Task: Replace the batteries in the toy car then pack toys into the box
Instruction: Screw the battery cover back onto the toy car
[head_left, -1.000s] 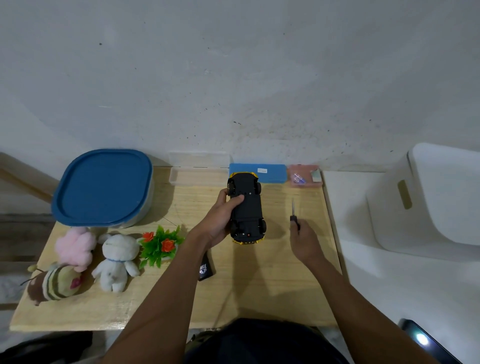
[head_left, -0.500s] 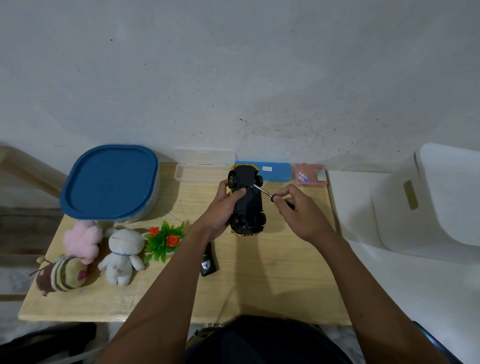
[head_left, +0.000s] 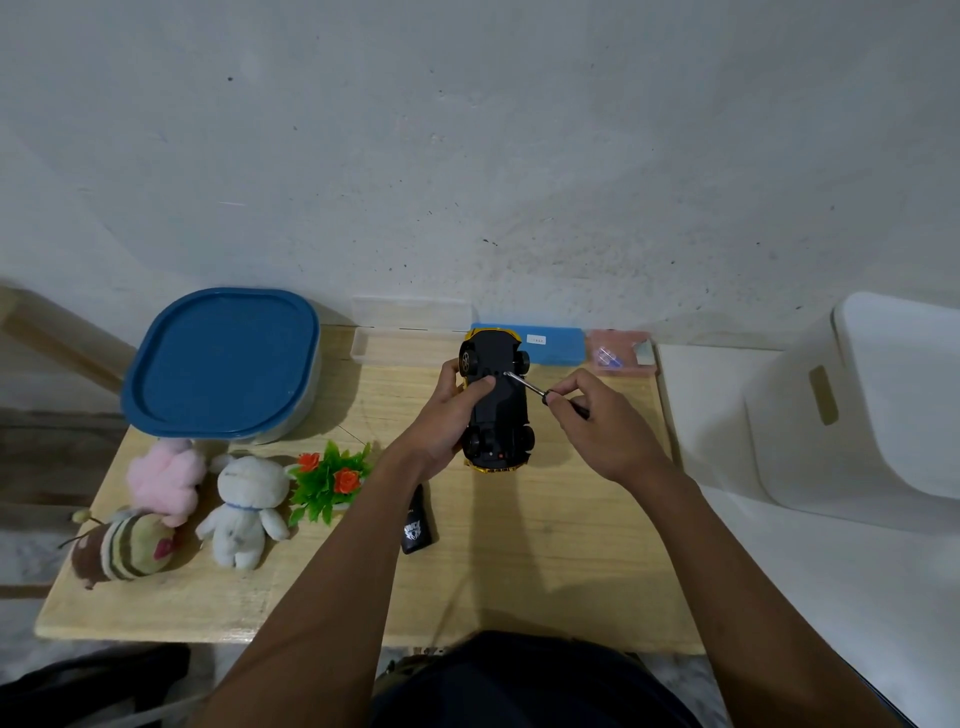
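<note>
Toy car (head_left: 501, 410): yellow, black underside turned up, at the back middle of the bench (head_left: 545, 561), between both hands.
Box (head_left: 221, 358): blue lid on, at the bench's back left corner.
Striped plush (head_left: 124, 545): lying at the left edge, in front of the box.
Pink plush (head_left: 163, 475): just behind the striped plush.
White plush (head_left: 244, 499): sitting beside the pink plush.
Plastic plant (head_left: 327, 478): green with red flowers, just right of the white plush.
Remote (head_left: 418, 525): black, partly hidden by the left forearm.
Left hand (head_left: 447, 421): curled round the car's left side, thumb across the underside.
Screwdriver (head_left: 530, 385): tip on the underside near the far wheels, shaft slanting down to the right.
Right hand (head_left: 597, 421): fingertips pinching the screwdriver's dark handle.
Blue case (head_left: 553, 347): against the wall, behind the car.
Pink case (head_left: 618, 353): just right of the blue case.
</note>
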